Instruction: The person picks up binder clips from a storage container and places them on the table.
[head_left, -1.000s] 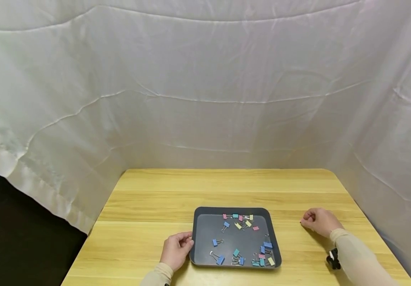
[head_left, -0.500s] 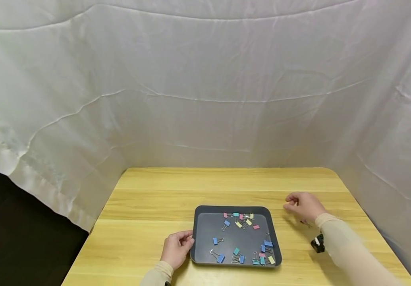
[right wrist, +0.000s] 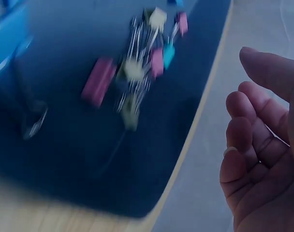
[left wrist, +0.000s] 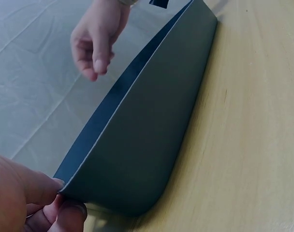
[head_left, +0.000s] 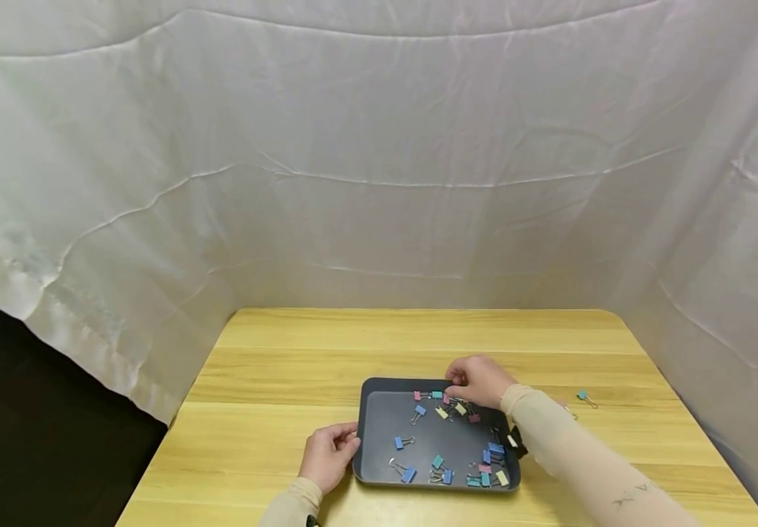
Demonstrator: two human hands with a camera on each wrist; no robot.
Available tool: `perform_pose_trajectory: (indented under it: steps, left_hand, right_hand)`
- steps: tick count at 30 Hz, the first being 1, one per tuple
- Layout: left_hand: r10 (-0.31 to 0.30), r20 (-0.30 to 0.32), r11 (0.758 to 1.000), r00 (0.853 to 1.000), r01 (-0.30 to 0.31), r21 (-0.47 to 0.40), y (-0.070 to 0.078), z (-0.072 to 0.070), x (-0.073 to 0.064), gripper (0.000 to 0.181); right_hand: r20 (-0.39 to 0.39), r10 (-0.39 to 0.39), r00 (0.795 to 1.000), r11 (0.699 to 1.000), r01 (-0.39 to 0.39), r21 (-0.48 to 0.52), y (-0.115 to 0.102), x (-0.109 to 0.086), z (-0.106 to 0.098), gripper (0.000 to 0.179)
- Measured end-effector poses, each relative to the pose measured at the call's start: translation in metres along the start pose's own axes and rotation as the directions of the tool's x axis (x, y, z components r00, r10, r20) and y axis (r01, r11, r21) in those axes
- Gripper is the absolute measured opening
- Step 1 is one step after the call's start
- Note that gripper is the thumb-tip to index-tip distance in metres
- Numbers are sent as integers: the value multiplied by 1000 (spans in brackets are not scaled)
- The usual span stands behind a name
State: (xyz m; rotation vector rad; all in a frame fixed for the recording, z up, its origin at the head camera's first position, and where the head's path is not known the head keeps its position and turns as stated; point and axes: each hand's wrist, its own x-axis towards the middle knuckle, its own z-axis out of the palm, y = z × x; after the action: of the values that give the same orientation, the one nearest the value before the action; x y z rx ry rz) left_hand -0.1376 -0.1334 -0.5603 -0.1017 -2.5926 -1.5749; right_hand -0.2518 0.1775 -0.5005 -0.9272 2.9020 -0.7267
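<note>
A dark grey tray (head_left: 444, 439) on the table holds several binder clips in blue, teal, pink and yellow. My left hand (head_left: 329, 455) pinches the tray's left rim between thumb and fingers, as the left wrist view shows close up. Over the back right part of the tray hovers my right hand (head_left: 480, 380), fingers loosely bent and holding nothing. Below it lies a cluster of yellow binder clips (right wrist: 134, 70) with a pink binder clip (right wrist: 99, 82) beside them. A large blue binder clip (right wrist: 11, 38) appears blurred in the right wrist view.
To the right of the tray, a teal binder clip (head_left: 583, 396) lies on the wooden table (head_left: 273, 388), near a second clip partly hidden behind my right sleeve (head_left: 570, 439). A pale curtain (head_left: 379, 219) surrounds the table's back and sides.
My right hand let go of a reddish binder clip on the right of the table, then moved left to above the tray. The left hand keeps its hold on the rim.
</note>
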Motion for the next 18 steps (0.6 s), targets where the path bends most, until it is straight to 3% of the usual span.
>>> perform_pose_trajectory:
  steps: [5,11,18]
  left_hand:
    - [-9,3,1000,1000,9,-6,0,0,0,20]
    - [-10,14,1000,1000,10,-9,1,1,-2,21]
    - [-1,7,1000,1000,1,2,0,1,-1,20]
  right_hand:
    - [88,-80,993,997,79,16,-25,13,20,18]
    - [218,-188,958,982,186,31,-46,18,50,18]
    - [292,-218,931,971,237,-31,-62,19,76,21]
